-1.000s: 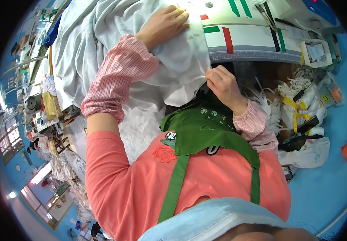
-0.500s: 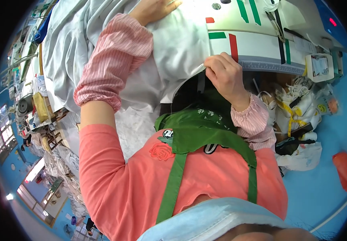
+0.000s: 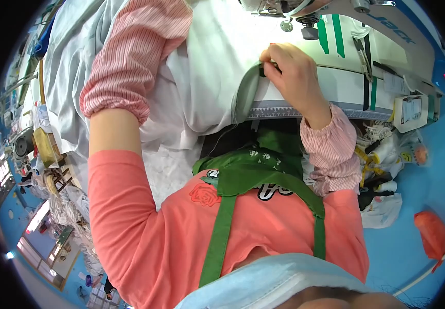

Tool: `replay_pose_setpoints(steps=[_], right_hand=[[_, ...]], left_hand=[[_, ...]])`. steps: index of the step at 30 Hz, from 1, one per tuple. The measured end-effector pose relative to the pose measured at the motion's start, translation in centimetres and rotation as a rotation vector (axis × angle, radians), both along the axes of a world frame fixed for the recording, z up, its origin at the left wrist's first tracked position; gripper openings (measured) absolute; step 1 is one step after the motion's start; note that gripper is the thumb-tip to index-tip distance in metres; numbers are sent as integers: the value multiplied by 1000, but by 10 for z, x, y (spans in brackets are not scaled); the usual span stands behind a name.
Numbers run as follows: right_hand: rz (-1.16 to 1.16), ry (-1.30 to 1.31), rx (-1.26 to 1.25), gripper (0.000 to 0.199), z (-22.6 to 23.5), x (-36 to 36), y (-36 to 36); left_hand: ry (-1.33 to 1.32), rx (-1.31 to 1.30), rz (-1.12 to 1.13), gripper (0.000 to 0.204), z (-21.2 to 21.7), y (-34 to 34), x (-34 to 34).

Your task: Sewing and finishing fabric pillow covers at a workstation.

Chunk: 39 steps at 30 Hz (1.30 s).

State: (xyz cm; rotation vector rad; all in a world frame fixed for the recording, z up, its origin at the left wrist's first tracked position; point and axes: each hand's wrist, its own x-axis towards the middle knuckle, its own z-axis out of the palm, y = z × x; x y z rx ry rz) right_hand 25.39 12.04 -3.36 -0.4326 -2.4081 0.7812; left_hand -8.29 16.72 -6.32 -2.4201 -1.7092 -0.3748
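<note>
Pale grey-white cloth (image 3: 207,77) spreads over the machine table and hangs in folds down its left side. My right hand (image 3: 295,72) is closed in a pinch on the cloth's right edge, which curls up just left of the fingers. That hand is over the white table top, below the sewing machine (image 3: 392,26). My left arm, in a pink striped sleeve cover (image 3: 129,56), reaches across the cloth to the upper edge of the picture. The left hand itself is out of the picture.
A ruler strip (image 3: 279,110) runs along the table's front edge. Green tape strips (image 3: 338,36) and metal thread snips (image 3: 361,54) lie to the right. Beyond them stands a small white box (image 3: 411,110). Thread cones and a yellow measuring tape (image 3: 370,167) are heaped below the table.
The view has shifted, bringing the sewing machine's head into sight. My right hand has moved up onto the table with the cloth edge. My left hand has left the picture at the top.
</note>
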Motion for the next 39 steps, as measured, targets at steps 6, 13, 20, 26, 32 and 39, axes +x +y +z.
replay_pose_setpoints(steps=[6, 13, 20, 26, 32, 39], right_hand=[[-50, 3, 130, 17, -6, -4, 6], [-108, 90, -383, 24, -27, 71, -107], [365, 49, -1170, 52, -106, 14, -144], [946, -611, -1078, 49, -27, 44, -244], [967, -287, -950, 49, 31, 137, -285], [727, -62, -465, 52, 24, 203, -319]], left_hand=[[133, -68, 201, 29, 10, 9, 0], [-190, -21, 257, 52, 68, -94, 54], [-167, 39, 554, 51, 41, -298, 183], [-68, 56, 1001, 57, -34, -373, 41], [-383, 357, 99, 37, -17, -409, -49], [-292, -50, 245, 47, 79, -361, 158]])
